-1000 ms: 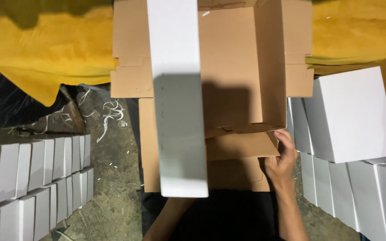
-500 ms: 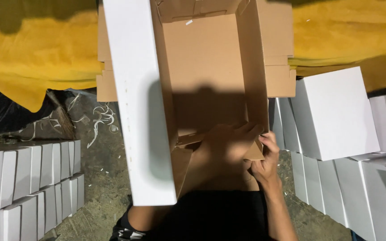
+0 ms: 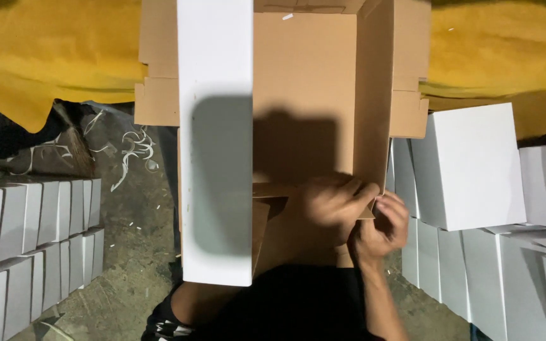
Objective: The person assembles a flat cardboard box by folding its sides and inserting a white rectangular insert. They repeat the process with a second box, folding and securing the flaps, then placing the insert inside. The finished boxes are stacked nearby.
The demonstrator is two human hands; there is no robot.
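Both hands now meet at 5 o'clock: my left hand (image 3: 323, 208) has come in, pressing the box flap (image 3: 273, 189); right hand (image 3: 383, 227) pinches the cardboard box (image 3: 304, 76) wall.

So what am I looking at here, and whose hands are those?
There is no machine here, just a person with a camera worn on the head, looking down. So you see that person's own two hands. The left hand and right hand pinch a flap at the near right corner of a half-folded cardboard box, brown inside and white outside. Its white side panel stands up on the left. Finished white boxes are stacked on the right, and more white boxes stand in rows on the left. A yellow cloth lies beyond the box on the ground.
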